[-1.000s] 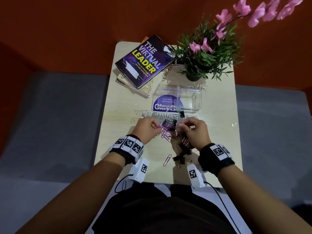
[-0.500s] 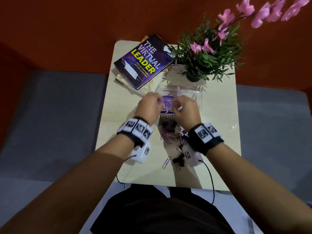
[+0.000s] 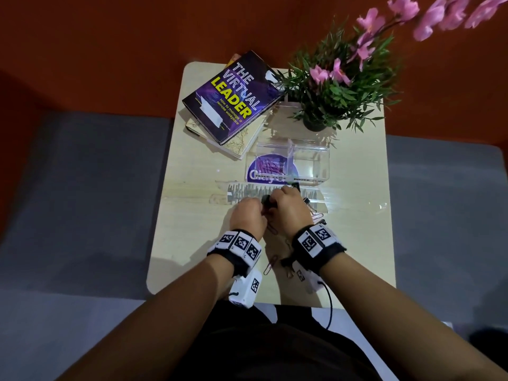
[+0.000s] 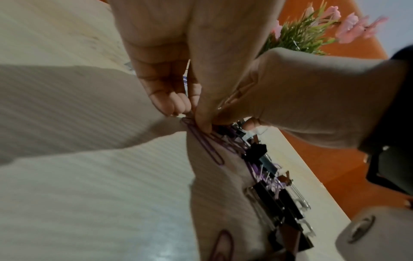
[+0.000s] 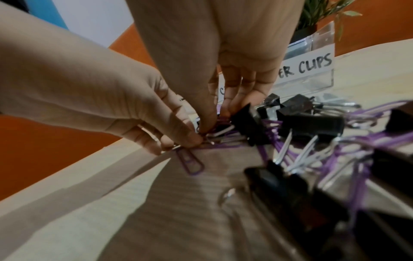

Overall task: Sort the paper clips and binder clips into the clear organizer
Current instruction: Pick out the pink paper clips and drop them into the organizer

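Note:
The clear organizer (image 3: 325, 160) stands mid-table with purple paper clips (image 3: 270, 169) in its left compartment; its right one, labelled "CLIPS" (image 5: 312, 65), looks bare. In front lies a tangled pile of purple paper clips (image 5: 272, 134) and black binder clips (image 5: 310, 123). My left hand (image 3: 261, 212) pinches a purple paper clip (image 4: 201, 143) at the pile's left edge, thumb against fingertips (image 4: 178, 107). My right hand (image 3: 271, 205) reaches into the pile beside it, thumb and fingers (image 5: 232, 104) pinched on a clip that they mostly hide.
A stack of books (image 3: 231, 97) lies at the back left and a potted plant (image 3: 327, 97) with pink flowers at the back right. A clear lid (image 3: 316, 193) lies in front of the organizer. Loose clips (image 3: 270, 266) lie near the table's (image 3: 192, 229) front edge.
Both hands rose from the pile to the organizer's left compartment, let go of purple paper clips there, then came back down to the pile.

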`<state>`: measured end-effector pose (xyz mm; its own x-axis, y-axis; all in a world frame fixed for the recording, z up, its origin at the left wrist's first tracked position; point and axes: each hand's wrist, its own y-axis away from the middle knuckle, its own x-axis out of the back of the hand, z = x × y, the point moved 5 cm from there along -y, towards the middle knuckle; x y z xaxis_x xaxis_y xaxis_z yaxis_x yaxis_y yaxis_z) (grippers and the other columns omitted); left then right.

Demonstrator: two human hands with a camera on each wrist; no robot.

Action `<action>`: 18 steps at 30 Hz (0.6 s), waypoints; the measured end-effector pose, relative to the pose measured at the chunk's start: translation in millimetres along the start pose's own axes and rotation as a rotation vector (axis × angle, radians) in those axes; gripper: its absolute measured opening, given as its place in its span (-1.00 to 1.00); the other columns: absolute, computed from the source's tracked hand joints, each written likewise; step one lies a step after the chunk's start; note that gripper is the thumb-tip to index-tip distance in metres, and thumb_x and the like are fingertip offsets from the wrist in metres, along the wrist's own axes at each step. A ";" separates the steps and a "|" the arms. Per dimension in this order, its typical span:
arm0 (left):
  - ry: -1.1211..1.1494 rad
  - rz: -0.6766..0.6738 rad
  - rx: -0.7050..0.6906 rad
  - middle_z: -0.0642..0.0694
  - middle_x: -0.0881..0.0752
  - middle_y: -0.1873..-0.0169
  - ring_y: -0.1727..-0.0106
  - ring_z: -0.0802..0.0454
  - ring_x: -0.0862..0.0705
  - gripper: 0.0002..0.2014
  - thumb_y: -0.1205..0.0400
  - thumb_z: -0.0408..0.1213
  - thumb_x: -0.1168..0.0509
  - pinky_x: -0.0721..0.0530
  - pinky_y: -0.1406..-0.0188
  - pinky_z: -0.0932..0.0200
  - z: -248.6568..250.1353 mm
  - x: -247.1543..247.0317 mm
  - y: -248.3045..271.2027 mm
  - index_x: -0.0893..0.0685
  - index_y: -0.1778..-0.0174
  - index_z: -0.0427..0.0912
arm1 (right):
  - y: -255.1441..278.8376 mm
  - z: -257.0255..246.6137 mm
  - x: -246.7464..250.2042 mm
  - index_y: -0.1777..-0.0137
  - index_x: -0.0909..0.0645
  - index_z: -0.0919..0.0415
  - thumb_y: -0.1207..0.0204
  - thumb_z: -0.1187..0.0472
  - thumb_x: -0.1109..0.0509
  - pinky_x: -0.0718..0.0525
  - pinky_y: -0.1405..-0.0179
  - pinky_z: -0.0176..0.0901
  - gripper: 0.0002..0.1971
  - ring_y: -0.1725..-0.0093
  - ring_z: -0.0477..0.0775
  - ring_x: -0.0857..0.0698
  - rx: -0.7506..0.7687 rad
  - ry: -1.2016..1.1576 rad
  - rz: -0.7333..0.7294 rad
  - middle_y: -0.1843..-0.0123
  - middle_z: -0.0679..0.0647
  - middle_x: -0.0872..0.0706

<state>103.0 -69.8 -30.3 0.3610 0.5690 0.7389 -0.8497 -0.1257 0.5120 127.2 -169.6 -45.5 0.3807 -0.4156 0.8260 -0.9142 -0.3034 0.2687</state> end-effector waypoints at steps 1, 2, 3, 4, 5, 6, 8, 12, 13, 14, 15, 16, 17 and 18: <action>0.027 0.000 0.012 -0.27 -0.74 0.03 -0.01 -0.30 -0.70 -0.90 -0.51 -0.46 -0.29 -0.63 0.08 0.02 -0.3 1.0 -0.2 -0.71 0.14 -0.31 | -0.9 1.7 1.3 0.09 -0.64 0.36 -0.33 0.34 -0.43 -0.63 0.18 0.01 -0.84 0.01 0.33 -0.59 -0.006 -0.025 -0.001 0.10 0.32 -0.65; 0.057 0.001 0.025 -0.25 -0.76 0.06 0.01 -0.29 -0.71 -0.90 -0.51 -0.44 -0.30 -0.64 0.10 0.03 -1.0 1.8 0.0 -0.73 0.16 -0.30 | -2.0 4.7 2.0 0.09 -0.64 0.36 -0.34 0.35 -0.43 -0.64 0.16 0.03 -0.84 0.02 0.31 -0.59 -0.016 -0.050 -0.005 0.10 0.32 -0.65; 0.081 0.002 0.037 -0.23 -0.78 0.08 0.03 -0.27 -0.72 -0.89 -0.53 -0.42 -0.30 -0.64 0.11 0.05 -1.6 2.5 0.3 -0.74 0.17 -0.30 | -2.7 7.2 3.6 0.11 -0.65 0.37 -0.34 0.34 -0.44 -0.64 0.17 0.03 -0.86 0.04 0.30 -0.60 -0.018 -0.065 -0.001 0.12 0.32 -0.65; 0.097 0.003 0.048 -0.22 -0.79 0.10 0.05 -0.25 -0.73 -0.89 -0.54 -0.41 -0.31 -0.65 0.13 0.06 -2.1 3.1 0.4 -0.75 0.19 -0.30 | -3.1 9.5 5.0 0.14 -0.65 0.37 -0.34 0.34 -0.45 -0.63 0.21 0.01 -0.88 0.07 0.31 -0.61 -0.010 -0.068 0.008 0.16 0.33 -0.65; 0.105 0.000 0.054 -0.22 -0.81 0.13 0.08 -0.25 -0.74 -0.88 -0.54 -0.39 -0.32 -0.66 0.15 0.07 -2.6 3.5 0.3 -0.76 0.22 -0.30 | -3.3 12.0 5.5 0.18 -0.65 0.37 -0.33 0.35 -0.47 -0.60 0.26 0.00 -0.90 0.11 0.33 -0.62 0.001 -0.068 0.008 0.19 0.33 -0.65; 0.109 -0.004 0.056 -0.22 -0.82 0.16 0.10 -0.24 -0.75 -0.87 -0.55 -0.38 -0.33 -0.67 0.16 0.07 -2.6 4.3 -0.1 -0.77 0.24 -0.31 | -2.5 12.7 7.4 0.20 -0.65 0.36 -0.31 0.37 -0.47 -0.57 0.29 -0.02 -0.90 0.14 0.32 -0.63 0.016 -0.076 0.009 0.20 0.32 -0.65; 0.106 -0.009 0.050 -0.24 -0.83 0.19 0.11 -0.25 -0.76 -0.85 -0.55 -0.39 -0.33 -0.70 0.15 0.05 -2.5 6.4 -0.5 -0.78 0.26 -0.33 | 0.0 14.7 11.6 0.20 -0.62 0.35 -0.30 0.42 -0.45 -0.55 0.29 -0.03 -0.91 0.18 0.27 -0.62 0.016 -0.140 0.019 0.19 0.27 -0.66; 0.136 -0.018 0.018 -0.19 -0.79 0.20 0.17 -0.16 -0.71 -0.88 -0.55 -0.48 -0.28 -0.61 0.18 0.13 -6.6 8.3 -3.1 -0.72 0.24 -0.31 | 4.2 28.7 24.0 0.19 -0.57 0.25 -0.41 0.52 -0.29 -0.61 0.26 -0.14 -0.84 0.23 0.12 -0.65 -0.163 -0.416 0.057 0.20 0.15 -0.71; 0.152 -0.026 0.003 -0.16 -0.75 0.24 0.22 -0.10 -0.67 -0.88 -0.54 -0.49 -0.29 -0.59 0.20 0.15 -8.1 8.4 -3.7 -0.69 0.26 -0.26 | 5.9 35.2 27.6 0.19 -0.57 0.18 -0.45 0.51 -0.30 -0.61 0.25 -0.26 -0.80 0.22 0.05 -0.67 -0.201 -0.476 0.076 0.20 0.10 -0.71; 0.170 -0.029 -0.012 -0.12 -0.70 0.28 0.25 -0.06 -0.63 -0.87 -0.53 -0.50 -0.31 -0.60 0.21 0.16 -9.9 8.6 -4.7 -0.67 0.28 -0.21 | 8.1 41.9 31.5 0.18 -0.58 0.12 -0.48 0.49 -0.31 -0.61 0.21 -0.31 -0.77 0.19 0.01 -0.68 -0.228 -0.552 0.098 0.20 0.03 -0.70; 0.190 -0.034 -0.028 -0.08 -0.67 0.32 0.27 -0.04 -0.61 -0.85 -0.51 -0.52 -0.32 -0.62 0.23 0.15 -12.7 8.0 -6.4 -0.65 0.30 -0.18 | 11.1 49.3 35.0 0.16 -0.59 0.07 -0.50 0.49 -0.31 -0.63 0.19 -0.31 -0.74 0.16 0.02 -0.71 -0.251 -0.654 0.120 0.20 -0.01 -0.68; 0.211 -0.043 -0.044 -0.06 -0.65 0.35 0.29 -0.03 -0.61 -0.85 -0.49 -0.53 -0.32 -0.63 0.24 0.14 -15.3 7.2 -8.0 -0.65 0.29 -0.18 | 15.9 55.7 39.3 0.15 -0.61 0.07 -0.53 0.51 -0.29 -0.67 0.21 -0.28 -0.71 0.16 0.05 -0.75 -0.274 -0.789 0.146 0.23 -0.02 -0.66; 0.225 -0.060 -0.063 -0.03 -0.63 0.38 0.31 -0.03 -0.60 -0.85 -0.49 -0.54 -0.32 -0.65 0.22 0.11 -18.0 6.1 -9.1 -0.64 0.25 -0.19 | 21.4 63.8 42.9 0.13 -0.63 0.09 -0.55 0.54 -0.24 -0.71 0.25 -0.27 -0.69 0.21 0.06 -0.77 -0.305 -0.925 0.171 0.26 0.01 -0.65; 0.227 -0.085 -0.085 0.01 -0.60 0.41 0.33 -0.02 -0.59 -0.85 -0.49 -0.53 -0.32 -0.68 0.19 0.07 -20.9 4.1 -10.1 -0.62 0.20 -0.18 | 27.7 71.4 46.9 0.12 -0.64 0.14 -0.57 0.55 -0.20 -0.74 0.27 -0.27 -0.68 0.27 0.05 -0.78 -0.338 -1.059 0.196 0.30 0.06 -0.66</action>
<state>105.0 -49.2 -41.6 0.3451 0.7433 0.5731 -0.8529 -0.0065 0.5220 129.6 -258.7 -34.6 0.0058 -0.9971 0.0754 -0.9004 0.0277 0.4342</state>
